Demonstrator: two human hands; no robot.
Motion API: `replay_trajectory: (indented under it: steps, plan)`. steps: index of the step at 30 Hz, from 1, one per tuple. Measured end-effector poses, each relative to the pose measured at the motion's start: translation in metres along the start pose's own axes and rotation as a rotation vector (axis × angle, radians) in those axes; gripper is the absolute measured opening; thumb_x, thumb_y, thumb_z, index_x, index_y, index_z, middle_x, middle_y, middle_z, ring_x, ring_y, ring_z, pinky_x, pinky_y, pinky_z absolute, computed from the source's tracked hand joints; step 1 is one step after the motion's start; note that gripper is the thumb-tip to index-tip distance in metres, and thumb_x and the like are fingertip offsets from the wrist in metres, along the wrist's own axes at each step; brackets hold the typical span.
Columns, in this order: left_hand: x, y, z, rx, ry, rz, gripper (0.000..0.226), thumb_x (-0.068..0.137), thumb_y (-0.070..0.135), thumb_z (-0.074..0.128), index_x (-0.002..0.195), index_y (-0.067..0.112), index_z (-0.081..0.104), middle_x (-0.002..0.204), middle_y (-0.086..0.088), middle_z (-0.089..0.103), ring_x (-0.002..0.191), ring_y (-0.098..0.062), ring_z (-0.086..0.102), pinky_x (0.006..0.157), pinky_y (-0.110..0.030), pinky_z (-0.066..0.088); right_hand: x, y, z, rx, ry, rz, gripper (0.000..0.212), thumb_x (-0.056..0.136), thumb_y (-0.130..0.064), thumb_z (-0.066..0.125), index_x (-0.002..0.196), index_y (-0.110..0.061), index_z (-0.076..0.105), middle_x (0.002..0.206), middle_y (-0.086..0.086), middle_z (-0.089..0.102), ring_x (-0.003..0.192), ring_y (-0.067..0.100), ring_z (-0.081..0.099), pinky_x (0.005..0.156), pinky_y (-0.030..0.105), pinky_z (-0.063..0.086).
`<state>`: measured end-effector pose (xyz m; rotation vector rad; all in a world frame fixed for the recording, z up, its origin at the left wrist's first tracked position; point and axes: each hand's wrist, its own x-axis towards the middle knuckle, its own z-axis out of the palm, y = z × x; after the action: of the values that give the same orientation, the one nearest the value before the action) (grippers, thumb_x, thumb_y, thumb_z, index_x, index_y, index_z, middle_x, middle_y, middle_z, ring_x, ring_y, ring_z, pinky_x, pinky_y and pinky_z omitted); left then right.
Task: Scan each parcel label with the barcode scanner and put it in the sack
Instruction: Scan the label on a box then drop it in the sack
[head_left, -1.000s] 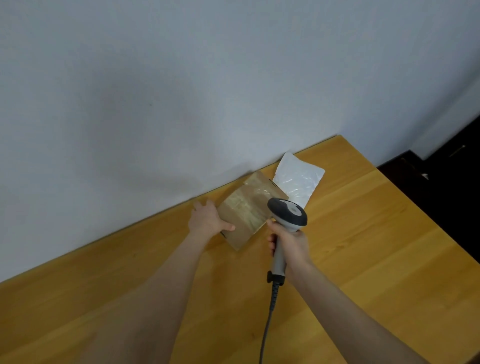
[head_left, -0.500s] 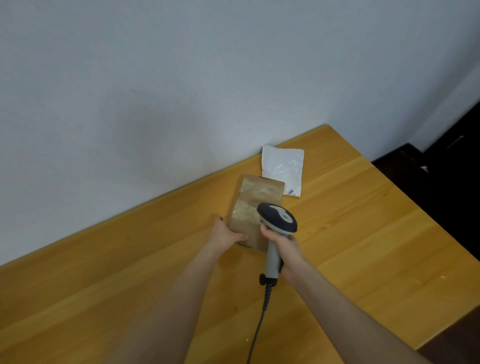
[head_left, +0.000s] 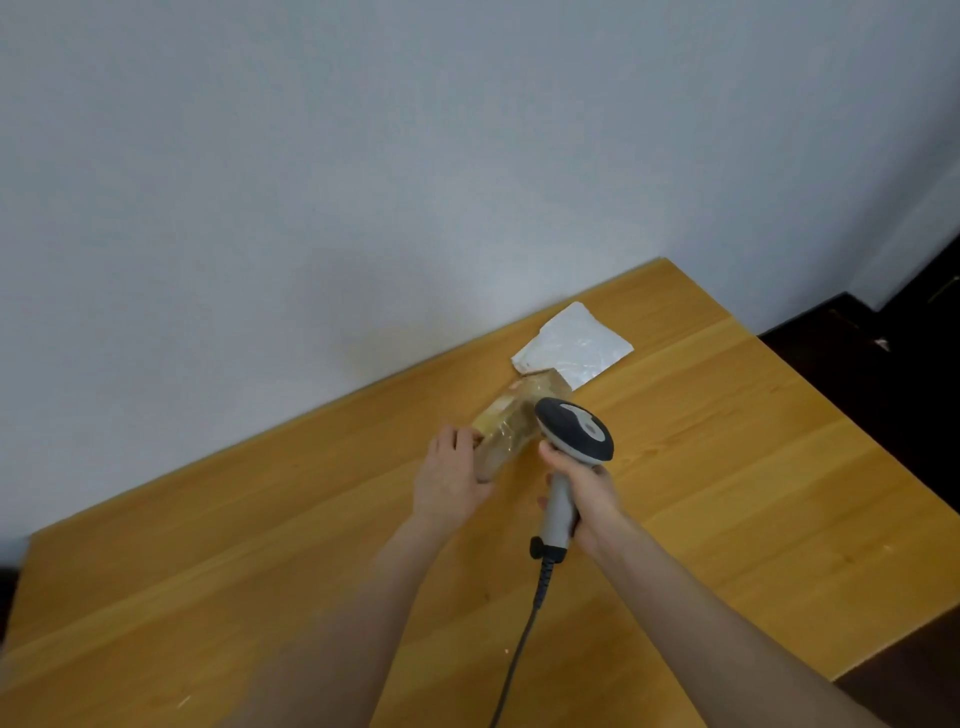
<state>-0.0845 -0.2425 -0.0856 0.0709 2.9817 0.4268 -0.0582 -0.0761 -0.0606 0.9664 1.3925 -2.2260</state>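
step: scan of brown parcel (head_left: 511, 431) | gripping its near end w/ left hand (head_left: 449, 475), tilted up off table (head_left: 753, 493) | right hand (head_left: 587, 499) wrapped round scanner (head_left: 574, 431) handle, head just over parcel | white parcel (head_left: 576, 351) just behind, by wall | no sack in view | prob early: 2 parcels unbagged

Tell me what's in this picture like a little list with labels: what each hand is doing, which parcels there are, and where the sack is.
Left hand: holds the near end of the brown parcel
Right hand: grips the barcode scanner, its head over the brown parcel
White parcel: lies on the wooden table, beyond the brown one
Sack: not in view
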Motion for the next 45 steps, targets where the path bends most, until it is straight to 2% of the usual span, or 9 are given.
replay_trajectory:
  steps: [7,11,13,17,22,31,33,38,45]
  plan:
    - [0.022,-0.02,-0.003,-0.354,-0.056,-0.222,0.052,0.091,0.034,0.062,0.136,0.012,0.046,0.132,-0.006,0.046,0.121,-0.021,0.05,0.098,-0.031,0.041,0.009,0.02,-0.012,-0.053,0.06,0.035,0.044,0.08,-0.026,0.078,0.118,-0.009,0.063,0.106,0.007,0.065,0.099,0.025,0.058,0.084,0.04,0.049]
    - [0.031,-0.025,0.013,-0.516,-0.333,-0.31,0.058,0.098,0.032,0.052,0.146,0.006,0.032,0.142,-0.011,0.047,0.127,-0.026,0.049,0.103,-0.037,0.042,0.014,0.037,-0.012,-0.036,0.054,0.075,0.044,0.08,-0.024,0.077,0.119,-0.009,0.061,0.1,0.006,0.062,0.096,0.024,0.055,0.082,0.038,0.048]
    - [0.028,-0.023,0.021,-0.566,-0.436,-0.32,0.046,0.101,0.033,0.045,0.137,0.004,0.046,0.125,-0.011,0.06,0.112,-0.025,0.059,0.099,-0.041,0.047,0.016,0.042,-0.011,-0.052,0.069,0.092,0.044,0.078,-0.028,0.079,0.116,-0.01,0.064,0.102,0.008,0.065,0.1,0.026,0.058,0.09,0.043,0.049]
    - [0.02,-0.032,0.015,-0.82,-0.462,-0.486,0.033,0.1,0.027,0.049,0.128,0.009,0.054,0.119,-0.007,0.064,0.101,-0.019,0.06,0.082,-0.029,0.048,0.012,0.033,-0.01,-0.031,0.051,0.066,0.035,0.081,-0.025,0.076,0.111,-0.01,0.065,0.094,0.007,0.067,0.087,0.024,0.061,0.069,0.036,0.05]
    - [0.002,-0.054,-0.013,-1.019,-0.539,-0.545,0.037,0.089,0.017,0.067,0.123,0.015,0.054,0.108,-0.004,0.068,0.093,-0.018,0.065,0.078,-0.029,0.054,-0.003,0.016,-0.006,-0.048,0.022,0.011,0.04,0.077,-0.029,0.08,0.112,-0.015,0.067,0.109,0.012,0.069,0.105,0.033,0.062,0.089,0.05,0.053]
    - [-0.087,-0.045,-0.062,-1.315,-0.411,-0.653,0.033,0.085,-0.003,0.066,0.116,-0.003,0.055,0.094,-0.008,0.072,0.08,-0.017,0.07,0.06,-0.028,0.058,-0.087,0.001,0.011,-0.186,-0.149,-0.193,0.025,0.082,-0.021,0.076,0.105,-0.019,0.065,0.1,0.002,0.068,0.098,0.024,0.06,0.08,0.039,0.051]
    - [-0.114,-0.043,-0.069,-1.372,-0.27,-0.661,0.036,0.085,-0.006,0.064,0.118,0.004,0.054,0.099,-0.008,0.07,0.085,-0.018,0.068,0.065,-0.028,0.059,-0.114,0.009,0.009,-0.266,-0.146,-0.215,0.022,0.081,-0.024,0.077,0.099,-0.021,0.066,0.099,0.002,0.07,0.094,0.023,0.063,0.082,0.041,0.055]
    - [-0.175,-0.049,-0.089,-1.463,0.064,-0.64,0.054,0.082,-0.01,0.065,0.131,0.004,0.047,0.11,-0.012,0.067,0.102,-0.027,0.064,0.087,-0.034,0.054,-0.196,0.046,-0.006,-0.49,-0.335,-0.215,0.019,0.087,-0.02,0.072,0.079,-0.003,0.066,0.059,0.009,0.064,0.047,0.015,0.053,0.048,0.025,0.044]
    - [-0.254,-0.077,-0.12,-1.43,0.301,-0.614,0.059,0.083,-0.008,0.064,0.137,0.004,0.044,0.116,-0.012,0.064,0.108,-0.029,0.062,0.091,-0.036,0.052,-0.28,0.1,0.004,-0.635,-0.434,-0.236,0.022,0.086,-0.014,0.071,0.07,-0.001,0.065,0.049,0.008,0.06,0.038,0.014,0.049,0.045,0.026,0.041]
